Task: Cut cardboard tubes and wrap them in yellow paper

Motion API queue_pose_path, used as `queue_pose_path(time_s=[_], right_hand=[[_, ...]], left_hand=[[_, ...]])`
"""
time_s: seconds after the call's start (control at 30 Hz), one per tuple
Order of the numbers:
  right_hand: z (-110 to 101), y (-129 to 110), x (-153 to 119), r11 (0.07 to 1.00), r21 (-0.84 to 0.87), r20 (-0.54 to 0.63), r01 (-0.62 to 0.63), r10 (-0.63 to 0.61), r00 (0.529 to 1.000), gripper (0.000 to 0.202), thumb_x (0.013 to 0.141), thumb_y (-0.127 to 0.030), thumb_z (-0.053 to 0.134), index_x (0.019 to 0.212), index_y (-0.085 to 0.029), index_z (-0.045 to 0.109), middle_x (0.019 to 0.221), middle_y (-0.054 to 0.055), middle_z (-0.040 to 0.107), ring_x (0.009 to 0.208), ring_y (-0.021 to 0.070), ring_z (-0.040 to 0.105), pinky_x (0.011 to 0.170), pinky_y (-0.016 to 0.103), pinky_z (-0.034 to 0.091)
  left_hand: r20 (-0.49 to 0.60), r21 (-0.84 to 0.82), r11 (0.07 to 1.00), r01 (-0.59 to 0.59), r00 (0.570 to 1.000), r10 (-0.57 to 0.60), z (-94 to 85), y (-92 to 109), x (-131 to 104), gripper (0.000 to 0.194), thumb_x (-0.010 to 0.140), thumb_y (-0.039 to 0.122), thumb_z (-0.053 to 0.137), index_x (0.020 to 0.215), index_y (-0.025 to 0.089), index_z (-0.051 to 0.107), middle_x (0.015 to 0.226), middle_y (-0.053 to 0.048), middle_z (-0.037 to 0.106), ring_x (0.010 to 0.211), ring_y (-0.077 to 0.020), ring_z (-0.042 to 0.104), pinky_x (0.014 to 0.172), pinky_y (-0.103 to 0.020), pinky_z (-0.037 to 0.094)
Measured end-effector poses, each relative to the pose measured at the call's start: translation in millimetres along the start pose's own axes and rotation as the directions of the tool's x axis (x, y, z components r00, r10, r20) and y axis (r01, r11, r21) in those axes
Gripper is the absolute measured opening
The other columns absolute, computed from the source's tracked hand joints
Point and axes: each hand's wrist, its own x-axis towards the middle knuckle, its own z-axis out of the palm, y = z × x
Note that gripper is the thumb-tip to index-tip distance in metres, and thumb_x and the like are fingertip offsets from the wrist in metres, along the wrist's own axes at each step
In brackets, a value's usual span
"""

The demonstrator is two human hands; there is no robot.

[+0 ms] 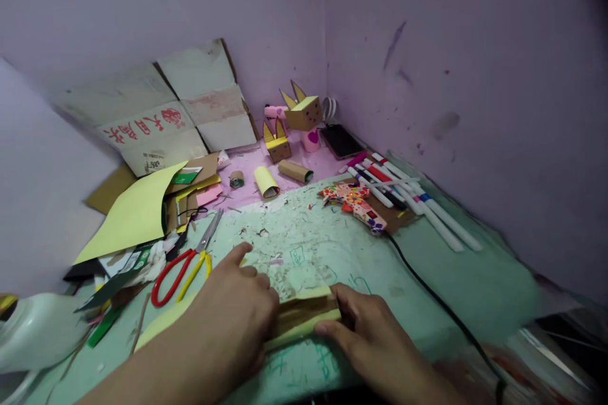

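A small box-like piece of cardboard covered in yellow paper [304,323] lies between my hands near the table's front edge, its open side showing brown inside. My left hand [237,310] is on its left end, index finger stretched out forward and the other fingers curled. The right end is pinched between the thumb and fingers of my right hand [368,329]. Scissors with red and yellow handles [187,272] lie left of my left hand. Beyond my right hand rests a flowered glue gun [356,205] with a black cord.
Markers [403,183] and a dark phone [341,141] lie at the back right. Small cardboard animal heads [304,112] and paper rolls [266,182] stand or lie at the back. Yellow paper [137,212], scraps and a white container [42,332] are on the left.
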Motion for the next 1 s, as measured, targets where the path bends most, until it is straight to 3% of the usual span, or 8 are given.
queue_pose_path(time_s=[0.17, 0.3, 0.47, 0.67, 1.0], right_hand=[[3.1, 2.9, 1.7, 1.0, 0.007, -0.03, 0.023, -0.023, 0.999, 0.004, 0.068, -0.014, 0.058, 0.067, -0.018, 0.056, 0.063, -0.002, 0.06, 0.06, 0.0128, 0.051, 0.054, 0.021, 0.032], [4.6, 1.9, 2.6, 0.999, 0.042, -0.052, 0.016, -0.014, 0.999, 0.007, 0.067, -0.011, 0.058, 0.069, -0.017, 0.06, 0.063, -0.002, 0.062, 0.059, 0.0121, 0.052, 0.053, 0.02, 0.033], [6.8, 1.6, 5.0, 0.997, 0.076, -0.087, 0.005, 0.002, 0.996, 0.005, 0.066, -0.012, 0.06, 0.067, -0.017, 0.062, 0.064, -0.002, 0.064, 0.058, 0.0117, 0.052, 0.053, 0.02, 0.034], [7.0, 1.2, 8.8, 0.994, 0.111, -0.078, -0.007, 0.016, 0.997, 0.004, 0.065, -0.013, 0.062, 0.067, -0.016, 0.063, 0.065, -0.001, 0.065, 0.059, 0.0118, 0.053, 0.052, 0.019, 0.035], [5.4, -1.1, 7.8, 0.976, 0.215, -0.045, -0.033, 0.044, 0.998, 0.008, 0.064, -0.012, 0.059, 0.069, -0.016, 0.064, 0.062, -0.001, 0.063, 0.056, 0.0111, 0.052, 0.048, 0.018, 0.035]], left_hand=[[-0.243, 0.202, 0.979, -0.016, 0.968, 0.066, 19.2, 21.5, -10.7, 0.02, 0.057, 0.004, 0.048, 0.052, 0.019, 0.059, 0.047, 0.001, 0.058, 0.048, -0.0163, 0.052, 0.093, -0.05, 0.031], [-0.323, 0.294, 0.955, 0.034, 0.944, 0.066, 32.6, 31.6, -16.0, 0.021, 0.064, 0.005, 0.048, 0.052, 0.019, 0.057, 0.048, 0.002, 0.054, 0.05, -0.0161, 0.049, 0.099, -0.048, 0.023], [-0.335, 0.377, 0.921, 0.096, 0.941, 0.039, 37.2, 42.0, -19.5, 0.023, 0.069, 0.007, 0.045, 0.062, 0.017, 0.065, 0.052, 0.0, 0.055, 0.053, -0.0177, 0.049, 0.102, -0.048, 0.02], [-0.315, 0.355, 0.928, 0.116, 0.949, 0.002, 40.1, 43.2, -22.9, 0.037, 0.074, 0.011, 0.047, 0.107, 0.015, 0.063, 0.059, 0.002, 0.059, 0.058, -0.0177, 0.053, 0.098, -0.049, 0.028], [-0.285, 0.304, 0.933, 0.191, 0.953, -0.102, 44.5, 58.4, -23.7, 0.045, 0.074, 0.008, 0.047, 0.118, 0.015, 0.058, 0.063, 0.001, 0.06, 0.062, -0.0174, 0.055, 0.098, -0.047, 0.033]])
